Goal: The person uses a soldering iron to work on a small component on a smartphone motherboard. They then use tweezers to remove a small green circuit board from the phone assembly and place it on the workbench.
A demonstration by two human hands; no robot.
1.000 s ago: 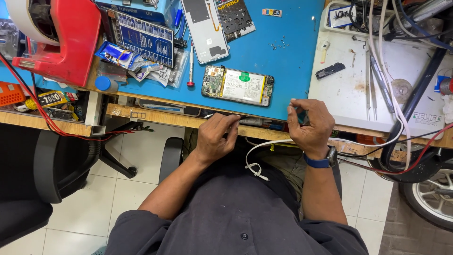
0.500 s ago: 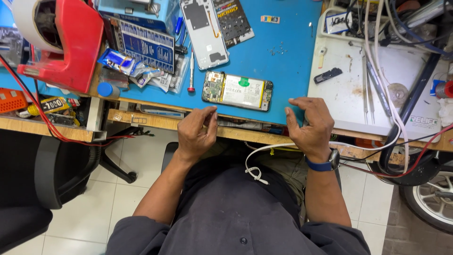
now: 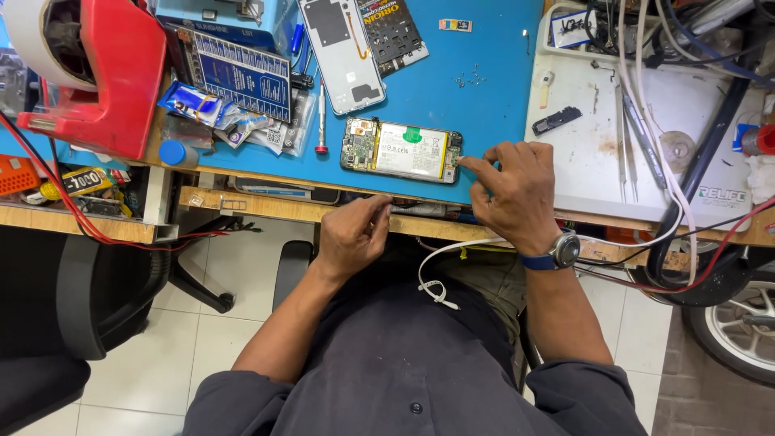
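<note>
Phone [image 3: 401,151], opened up with its board and battery showing, lies flat on the blue mat [image 3: 492,105], close to the mat's near edge. The right hand [image 3: 510,192] sits just right of the phone, its forefinger stretched out to touch the phone's right end while the other fingers curl loosely; it grips nothing that I can see. A watch [image 3: 560,253] rides on that wrist. The left hand [image 3: 352,236] hangs below the phone, off the mat, at the wooden bench edge [image 3: 266,208], fingers bunched together with the tips pinched near the wood; whether they hold some small part I cannot tell. Left of the phone a red-handled screwdriver [image 3: 321,121] lies nearly upright on the mat, just beside it. Above the phone rests a pale back cover [image 3: 343,52], and beside that a dark board [image 3: 391,32]. A few tiny screws [image 3: 471,78] are scattered above and right of the phone. Far left of the phone stands a red tape dispenser [image 3: 97,73]. Right of the phone lies a stained white tray [image 3: 613,153] with tweezers [image 3: 631,129] and cables across it. A white cord [image 3: 440,278] loops over the person's lap, below the phone.
</note>
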